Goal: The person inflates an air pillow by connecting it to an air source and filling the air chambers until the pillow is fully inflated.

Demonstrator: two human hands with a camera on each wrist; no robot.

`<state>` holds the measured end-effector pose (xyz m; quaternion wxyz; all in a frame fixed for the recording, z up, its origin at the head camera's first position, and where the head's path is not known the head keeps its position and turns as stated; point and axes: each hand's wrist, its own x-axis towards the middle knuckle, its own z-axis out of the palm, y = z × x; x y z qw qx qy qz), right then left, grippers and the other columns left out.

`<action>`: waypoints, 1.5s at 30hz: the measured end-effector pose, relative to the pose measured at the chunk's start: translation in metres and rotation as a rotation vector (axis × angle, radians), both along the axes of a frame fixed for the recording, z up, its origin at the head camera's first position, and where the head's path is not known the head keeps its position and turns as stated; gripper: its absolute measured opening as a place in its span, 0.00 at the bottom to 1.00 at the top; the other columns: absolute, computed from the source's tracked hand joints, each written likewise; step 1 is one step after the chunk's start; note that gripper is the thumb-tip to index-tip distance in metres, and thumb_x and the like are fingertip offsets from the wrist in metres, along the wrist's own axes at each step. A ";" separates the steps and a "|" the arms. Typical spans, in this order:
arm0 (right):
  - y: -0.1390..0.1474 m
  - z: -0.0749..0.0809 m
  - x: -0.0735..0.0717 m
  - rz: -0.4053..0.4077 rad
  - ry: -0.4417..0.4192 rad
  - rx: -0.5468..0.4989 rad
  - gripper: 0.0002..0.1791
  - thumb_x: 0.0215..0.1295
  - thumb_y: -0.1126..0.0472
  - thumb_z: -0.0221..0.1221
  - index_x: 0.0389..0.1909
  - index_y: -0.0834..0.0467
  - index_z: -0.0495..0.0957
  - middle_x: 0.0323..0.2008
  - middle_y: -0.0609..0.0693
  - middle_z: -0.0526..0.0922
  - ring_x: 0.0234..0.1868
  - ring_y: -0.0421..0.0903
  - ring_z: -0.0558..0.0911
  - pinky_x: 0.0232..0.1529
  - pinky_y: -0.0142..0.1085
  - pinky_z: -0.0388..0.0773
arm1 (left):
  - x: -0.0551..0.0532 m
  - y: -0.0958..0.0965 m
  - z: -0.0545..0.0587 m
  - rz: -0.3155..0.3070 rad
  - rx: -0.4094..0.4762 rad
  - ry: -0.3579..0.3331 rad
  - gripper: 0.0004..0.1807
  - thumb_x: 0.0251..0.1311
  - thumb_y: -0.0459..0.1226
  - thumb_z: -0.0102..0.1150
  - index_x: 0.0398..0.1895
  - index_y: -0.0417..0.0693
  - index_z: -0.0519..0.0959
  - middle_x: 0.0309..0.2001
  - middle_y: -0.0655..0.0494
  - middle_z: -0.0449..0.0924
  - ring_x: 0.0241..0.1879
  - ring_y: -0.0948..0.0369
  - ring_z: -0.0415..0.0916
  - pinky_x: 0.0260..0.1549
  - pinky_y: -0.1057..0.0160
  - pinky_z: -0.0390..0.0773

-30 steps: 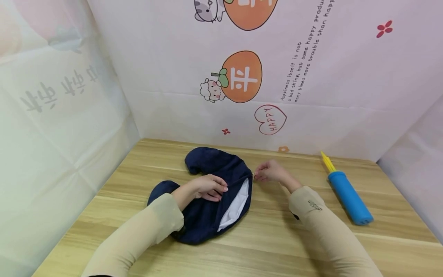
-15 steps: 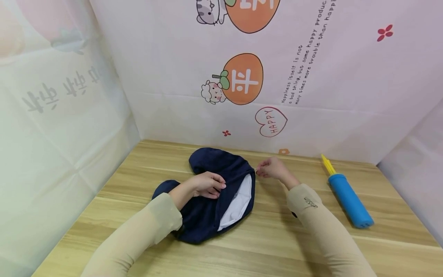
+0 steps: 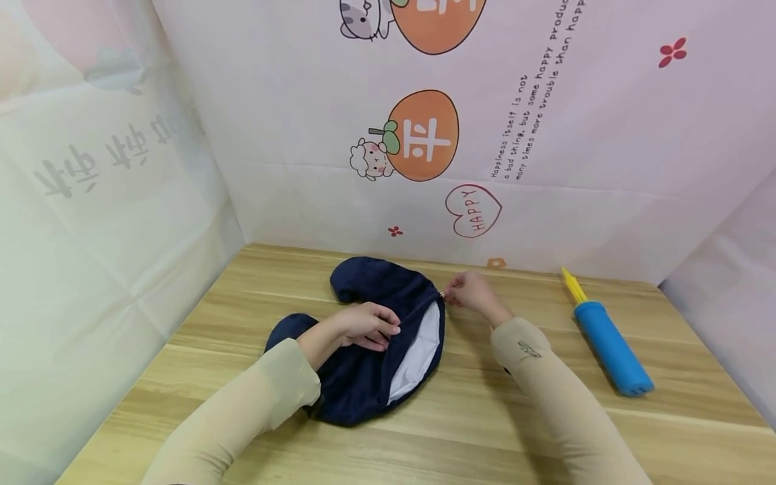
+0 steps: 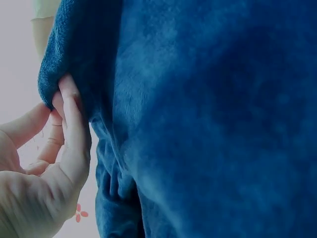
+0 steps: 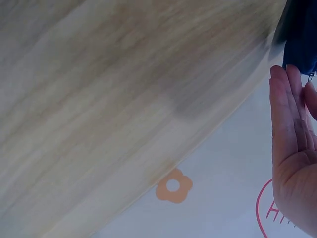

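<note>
A navy U-shaped neck pillow (image 3: pixel 383 283) of plush fabric lies on the table, its curved outer side toward the right. A long zipper slit gapes along that side and bares a white inside (image 3: pixel 415 360). My left hand (image 3: pixel 366 325) lies across the pillow; in the left wrist view its thumb and fingers (image 4: pixel 74 134) pinch a fold of the plush. At the far end of the slit, my right hand (image 3: pixel 475 294) pinches the small metal zipper pull (image 3: pixel 442 294). In the right wrist view the pull (image 5: pixel 310 77) shows at the thumb tip, beside straighter fingers.
A blue hand pump (image 3: pixel 613 347) with a yellow nozzle (image 3: pixel 573 284) lies on the wooden table (image 3: pixel 473 438) at the right. Behind the table rises a printed white cloth backdrop (image 3: pixel 303 135), with another cloth side (image 3: pixel 91 269) at the left.
The right hand and sleeve have shifted slightly left and away from me, still at the zipper pull. The pillow's far part has moved slightly right. The left hand stays nearly in place.
</note>
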<state>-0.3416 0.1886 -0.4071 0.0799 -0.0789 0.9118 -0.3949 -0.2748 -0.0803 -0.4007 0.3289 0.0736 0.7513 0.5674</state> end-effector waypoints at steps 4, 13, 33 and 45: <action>-0.003 0.000 -0.003 -0.017 0.006 -0.007 0.07 0.71 0.72 0.58 0.36 0.72 0.81 0.33 0.62 0.87 0.32 0.48 0.86 0.34 0.35 0.83 | 0.001 -0.001 0.003 -0.012 -0.005 0.008 0.06 0.71 0.32 0.59 0.47 0.40 0.79 0.36 0.54 0.76 0.31 0.60 0.78 0.37 0.63 0.83; -0.008 -0.005 -0.001 -0.011 0.027 -0.001 0.06 0.69 0.72 0.58 0.33 0.70 0.81 0.29 0.59 0.86 0.30 0.49 0.85 0.30 0.32 0.80 | 0.003 0.000 0.006 -0.043 -0.021 0.021 0.07 0.71 0.32 0.59 0.48 0.39 0.80 0.36 0.54 0.76 0.31 0.61 0.78 0.37 0.63 0.83; 0.000 -0.002 0.010 0.066 0.097 0.024 0.04 0.69 0.70 0.60 0.35 0.67 0.82 0.29 0.56 0.86 0.32 0.51 0.86 0.31 0.34 0.80 | 0.002 -0.009 0.001 0.138 0.030 0.002 0.06 0.68 0.32 0.60 0.44 0.39 0.79 0.39 0.49 0.78 0.31 0.58 0.76 0.39 0.60 0.84; 0.007 0.010 0.024 0.124 0.111 -0.031 0.08 0.70 0.69 0.61 0.44 0.70 0.82 0.39 0.62 0.87 0.37 0.55 0.87 0.39 0.42 0.83 | -0.001 -0.021 -0.001 0.176 0.016 0.042 0.12 0.71 0.32 0.57 0.55 0.42 0.79 0.39 0.51 0.75 0.30 0.59 0.76 0.35 0.61 0.82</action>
